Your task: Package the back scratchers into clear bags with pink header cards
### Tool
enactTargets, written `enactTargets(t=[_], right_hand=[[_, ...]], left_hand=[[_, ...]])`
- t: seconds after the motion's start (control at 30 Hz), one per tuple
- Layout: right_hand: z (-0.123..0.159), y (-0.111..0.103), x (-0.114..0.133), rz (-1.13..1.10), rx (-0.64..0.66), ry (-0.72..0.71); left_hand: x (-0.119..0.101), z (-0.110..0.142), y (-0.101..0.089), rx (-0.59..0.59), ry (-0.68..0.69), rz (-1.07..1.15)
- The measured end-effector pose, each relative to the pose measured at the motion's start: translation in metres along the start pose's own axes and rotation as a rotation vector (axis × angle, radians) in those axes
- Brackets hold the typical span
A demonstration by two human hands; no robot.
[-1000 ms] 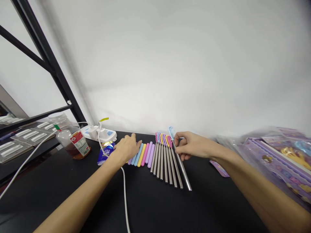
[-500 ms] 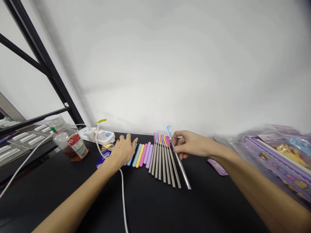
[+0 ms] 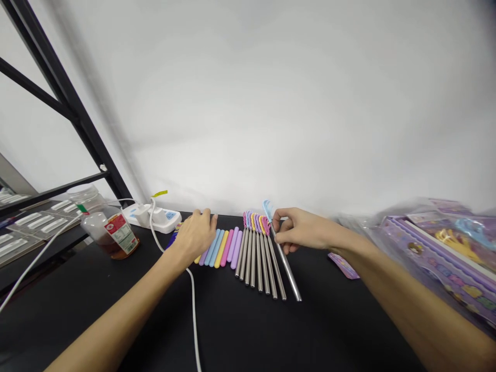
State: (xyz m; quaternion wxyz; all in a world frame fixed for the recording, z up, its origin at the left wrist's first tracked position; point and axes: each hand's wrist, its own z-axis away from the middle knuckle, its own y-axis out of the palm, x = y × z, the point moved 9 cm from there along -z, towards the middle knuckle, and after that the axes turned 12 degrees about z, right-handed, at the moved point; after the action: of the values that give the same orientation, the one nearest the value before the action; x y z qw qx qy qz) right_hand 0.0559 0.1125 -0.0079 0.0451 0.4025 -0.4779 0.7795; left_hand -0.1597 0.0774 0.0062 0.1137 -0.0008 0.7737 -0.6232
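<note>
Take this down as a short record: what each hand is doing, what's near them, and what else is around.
Left hand: open, over the end of a row of coloured sticks
Right hand: pinching a steel rod with a pale blue tip
Things: more steel rods with coloured tips lie side by side between the hands; a blue packet sits by the left hand
Rest: black table, bottle with amber liquid, power strip, white cable, purple packaging

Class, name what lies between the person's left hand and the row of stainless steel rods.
The head view shows a row of pastel sticks between the left hand and the stainless steel rods.
</note>
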Motion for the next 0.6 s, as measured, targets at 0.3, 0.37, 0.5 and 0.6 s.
enactTargets(t=[0.3, 0.37, 0.5, 0.6], right_hand=[[0.002, -0.001, 0.002, -0.004, -0.006, 0.003], [0.003, -0.001, 0.002, -0.003, -0.005, 0.004], [0.002, -0.002, 0.001, -0.003, -0.004, 0.012], [0.002, -0.003, -0.001, 0.003, -0.008, 0.012]], left_hand=[[0.005, -0.024, 0.003, 0.221, -0.028, -0.033], [-0.003, -0.029, 0.004, 0.273, 0.029, -0.017], [-0.023, -0.029, 0.009, 0.41, 0.123, 0.02], [-0.032, -0.025, 0.013, 0.47, 0.156, 0.025]])
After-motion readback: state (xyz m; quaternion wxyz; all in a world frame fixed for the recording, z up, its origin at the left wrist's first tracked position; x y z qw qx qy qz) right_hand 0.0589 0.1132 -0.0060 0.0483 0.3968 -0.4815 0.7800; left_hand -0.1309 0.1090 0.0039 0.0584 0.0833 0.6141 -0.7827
